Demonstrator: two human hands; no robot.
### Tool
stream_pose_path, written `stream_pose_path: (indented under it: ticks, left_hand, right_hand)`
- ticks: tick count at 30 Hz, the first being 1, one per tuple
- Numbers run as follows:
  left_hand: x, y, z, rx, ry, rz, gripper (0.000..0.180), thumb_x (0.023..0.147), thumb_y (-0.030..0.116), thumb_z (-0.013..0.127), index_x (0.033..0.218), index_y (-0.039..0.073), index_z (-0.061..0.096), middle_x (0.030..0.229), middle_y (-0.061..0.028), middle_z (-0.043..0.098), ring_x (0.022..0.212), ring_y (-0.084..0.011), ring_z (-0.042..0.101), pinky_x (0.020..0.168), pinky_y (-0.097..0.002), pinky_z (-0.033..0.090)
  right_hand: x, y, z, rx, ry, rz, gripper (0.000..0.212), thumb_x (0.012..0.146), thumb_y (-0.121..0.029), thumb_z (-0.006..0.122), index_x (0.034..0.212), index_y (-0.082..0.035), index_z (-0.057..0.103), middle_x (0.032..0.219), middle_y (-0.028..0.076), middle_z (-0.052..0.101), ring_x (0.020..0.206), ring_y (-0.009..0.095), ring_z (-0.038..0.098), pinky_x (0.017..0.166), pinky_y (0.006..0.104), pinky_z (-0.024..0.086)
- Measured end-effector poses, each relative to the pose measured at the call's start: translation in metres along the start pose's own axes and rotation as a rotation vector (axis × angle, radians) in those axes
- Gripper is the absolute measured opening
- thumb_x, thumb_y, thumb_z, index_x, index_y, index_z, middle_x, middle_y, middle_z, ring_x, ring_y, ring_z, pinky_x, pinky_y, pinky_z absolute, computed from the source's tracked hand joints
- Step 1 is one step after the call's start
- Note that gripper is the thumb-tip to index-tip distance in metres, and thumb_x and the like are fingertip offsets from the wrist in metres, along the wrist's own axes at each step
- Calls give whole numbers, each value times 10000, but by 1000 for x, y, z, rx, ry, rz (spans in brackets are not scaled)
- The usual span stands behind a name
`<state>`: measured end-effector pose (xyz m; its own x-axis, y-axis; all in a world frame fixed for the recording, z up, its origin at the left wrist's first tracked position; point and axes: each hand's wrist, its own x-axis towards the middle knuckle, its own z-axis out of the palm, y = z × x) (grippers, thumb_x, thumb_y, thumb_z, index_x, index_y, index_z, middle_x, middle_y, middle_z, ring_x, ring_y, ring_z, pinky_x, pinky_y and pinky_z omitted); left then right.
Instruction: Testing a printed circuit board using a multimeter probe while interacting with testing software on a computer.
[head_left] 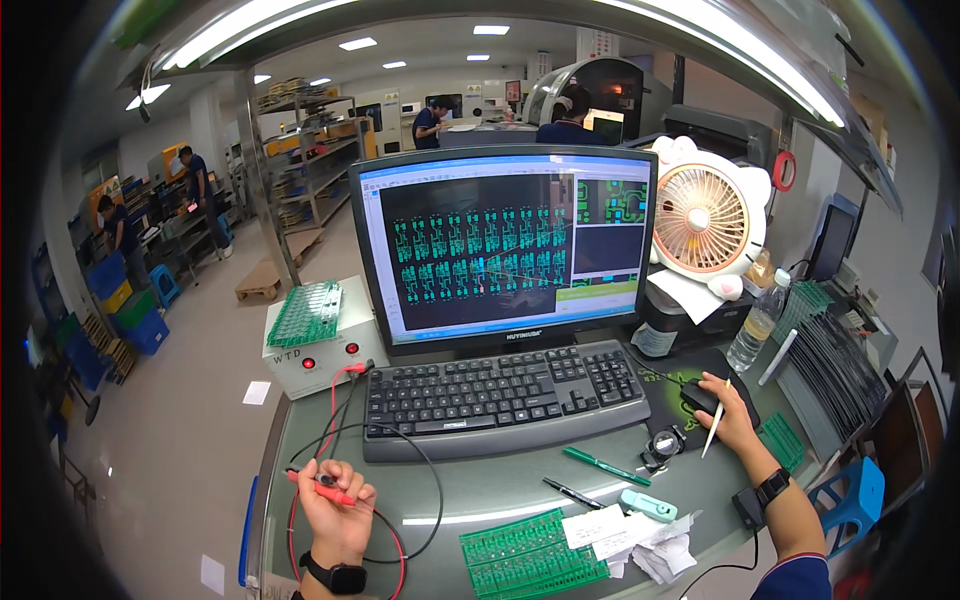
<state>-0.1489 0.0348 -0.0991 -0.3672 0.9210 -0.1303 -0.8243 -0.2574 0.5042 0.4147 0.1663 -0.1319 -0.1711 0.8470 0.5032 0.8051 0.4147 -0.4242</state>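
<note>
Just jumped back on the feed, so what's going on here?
The left hand holds a red test probe above the desk. The right hand rests on a black mouse and also holds a slim white stick. The monitor shows a green circuit layout. A green circuit-board panel lies untouched, partly covered by paper slips.

A head-worn fisheye looks down and forward across the desk (500, 482) from close above.

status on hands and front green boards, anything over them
Left hand gripping red probe. Right hand on black mouse, also holding white stick. Green boards flat on desk; paper slips overlap their right side.
</note>
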Motion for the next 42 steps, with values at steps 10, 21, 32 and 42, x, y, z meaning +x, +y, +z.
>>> stream_pose_path:
  ticks: [10,21,32,42]
  left_hand:
    - [1,-1,-1,-13,-18,3,339,972,350,461,743,105,512,640,16,404,480,-89,322,538,-263,374]
    - [0,-1,1,13,-2,19,298,969,318,500,757,111,473,648,20,382,517,-84,330,528,-244,367]
    - [3,-4,0,4,30,11,294,973,313,497,761,111,478,637,22,382,514,-81,333,521,-247,373]
    - [3,-3,2,-3,34,24,294,978,308,488,762,108,483,638,18,396,508,-85,339,519,-242,374]
  right_hand:
    - [-1,0,0,-2,8,-13,546,727,-121,764,1231,-92,557,1347,125,548,1204,342,527,1015,404,419]
    - [-2,4,1,-30,32,-14,526,755,-85,734,1247,-93,551,1315,121,557,1172,338,535,1002,400,420]
    - [-2,2,0,-16,11,25,512,765,-98,741,1239,-91,547,1343,124,543,1223,332,511,1030,402,406]
    - [0,4,0,-30,29,24,429,773,-138,754,1173,-112,600,1384,111,523,1223,336,512,1024,403,412]
